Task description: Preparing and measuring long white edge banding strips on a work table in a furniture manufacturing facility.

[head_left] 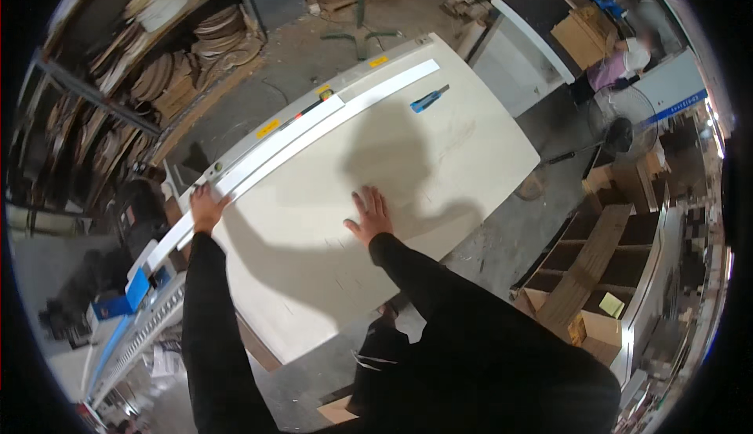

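Note:
A long, narrow white strip (384,89) lies along the far side of a pale board-topped table (471,152). A shorter white strip (294,127) lies beside it, and its left part overlaps or runs next to the long one. My left hand (207,208) grips the strips near the table's left end, thumb on the near side and fingers over the top. My right hand (370,216) rests on the bare board, fingers spread, holding nothing. A blue utility knife (428,100) lies near the long strip's right end. Behind the strips sits a small tape measure (326,95).
Shelves with coiled strip material (161,65) stand at the far left. A blue-and-white machine (141,308) touches the left area. At right are a fan (620,124), a wooden compartment unit (596,254) and cardboard boxes (584,34). Another person (616,65) works at the far right.

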Demonstrator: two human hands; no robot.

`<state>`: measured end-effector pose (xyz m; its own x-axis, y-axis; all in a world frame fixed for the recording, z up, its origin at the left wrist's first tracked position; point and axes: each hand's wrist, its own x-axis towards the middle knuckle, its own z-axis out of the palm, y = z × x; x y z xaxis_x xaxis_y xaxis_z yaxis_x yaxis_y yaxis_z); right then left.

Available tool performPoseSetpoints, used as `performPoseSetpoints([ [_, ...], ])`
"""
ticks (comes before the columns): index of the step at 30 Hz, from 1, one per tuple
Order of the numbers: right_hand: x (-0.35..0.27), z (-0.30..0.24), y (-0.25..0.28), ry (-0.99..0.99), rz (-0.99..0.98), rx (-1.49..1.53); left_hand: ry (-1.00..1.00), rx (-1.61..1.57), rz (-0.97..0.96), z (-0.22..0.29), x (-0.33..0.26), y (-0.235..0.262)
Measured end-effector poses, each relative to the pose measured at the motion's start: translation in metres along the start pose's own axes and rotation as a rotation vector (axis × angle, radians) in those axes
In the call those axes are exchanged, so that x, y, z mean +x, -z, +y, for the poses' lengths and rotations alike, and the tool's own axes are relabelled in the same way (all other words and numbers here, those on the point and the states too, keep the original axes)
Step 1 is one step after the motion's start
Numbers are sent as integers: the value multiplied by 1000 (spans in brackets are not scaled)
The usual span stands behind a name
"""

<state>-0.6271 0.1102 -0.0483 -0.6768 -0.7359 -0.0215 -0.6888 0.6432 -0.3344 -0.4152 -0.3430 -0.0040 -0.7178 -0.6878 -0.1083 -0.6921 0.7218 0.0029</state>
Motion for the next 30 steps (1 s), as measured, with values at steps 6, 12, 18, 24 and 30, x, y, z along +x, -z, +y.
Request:
performPoseSetpoints([
  [6,13,-23,18,30,-61,31,-77,-194,-13,-27,-22,23],
  [12,26,-11,15,-26,-22,104,-234,-155,145,97,27,2],
  [18,20,-6,11,-19,-74,117,-312,-174,172,214,70,13],
  [24,24,6,12,-20,-72,223,-234,-9,119,273,98,14],
  [30,21,17,7,2,-67,354,-241,6,-90,310,105,54],
])
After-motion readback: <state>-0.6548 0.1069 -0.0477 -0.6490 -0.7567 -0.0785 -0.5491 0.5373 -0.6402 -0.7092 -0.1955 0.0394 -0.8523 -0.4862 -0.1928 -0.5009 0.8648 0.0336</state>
